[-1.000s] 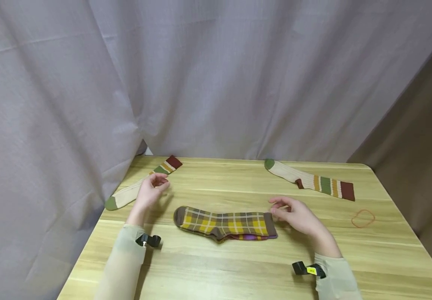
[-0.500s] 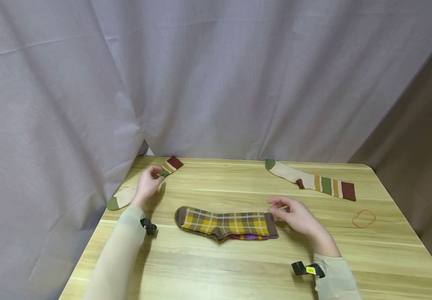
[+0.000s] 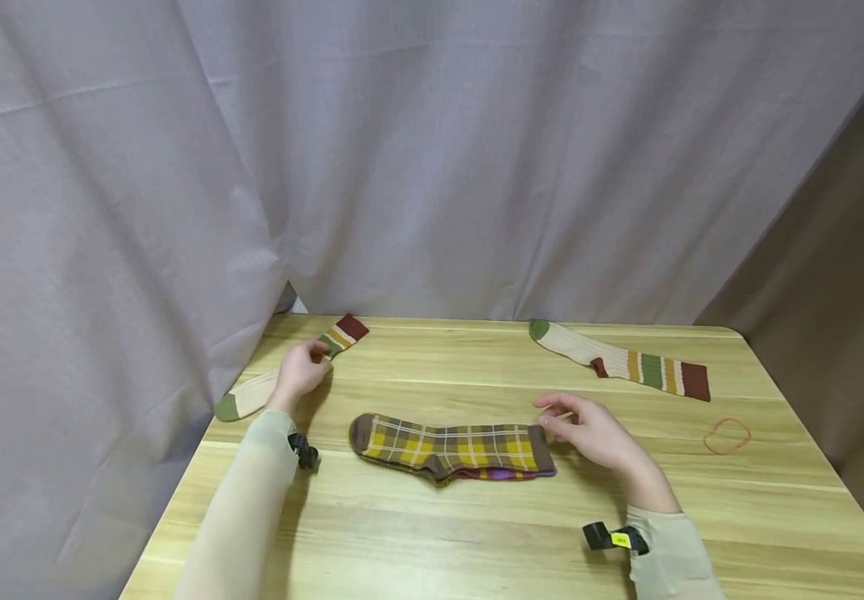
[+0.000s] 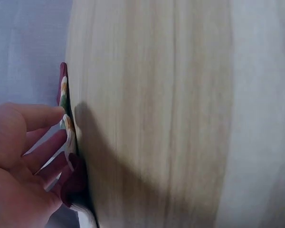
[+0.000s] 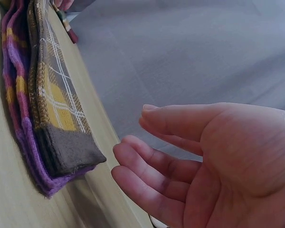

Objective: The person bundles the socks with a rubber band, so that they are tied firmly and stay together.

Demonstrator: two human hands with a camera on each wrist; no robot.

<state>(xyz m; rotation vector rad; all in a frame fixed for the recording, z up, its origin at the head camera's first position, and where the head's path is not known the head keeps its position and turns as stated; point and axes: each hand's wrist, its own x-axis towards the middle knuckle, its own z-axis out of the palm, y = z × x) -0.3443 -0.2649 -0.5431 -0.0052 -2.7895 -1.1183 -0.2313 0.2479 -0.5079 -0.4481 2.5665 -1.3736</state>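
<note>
My left hand (image 3: 304, 369) is at the cream sock with green, mustard and dark red stripes (image 3: 255, 393) at the table's left. In the left wrist view, thumb and fingers meet this striped sock (image 4: 69, 126) on its leg part, pinching the fabric; the sock still lies along the table. A brown and yellow plaid sock (image 3: 446, 446) lies flat in the middle, on top of a purple patterned sock (image 3: 499, 474). Beside its cuff hovers my right hand (image 3: 592, 429). The right wrist view shows that hand (image 5: 204, 161) with relaxed fingers and nothing in them, apart from the plaid cuff (image 5: 71, 149).
A second striped sock (image 3: 619, 358) lies at the back right of the wooden table (image 3: 432, 542). An orange rubber band (image 3: 727, 437) lies near the right edge. Grey curtain (image 3: 432, 167) hangs along the back and left edges of the table.
My left hand has moved forward and down onto the left striped sock, which has shifted slightly to the right. The right hand and the plaid sock have stayed in place.
</note>
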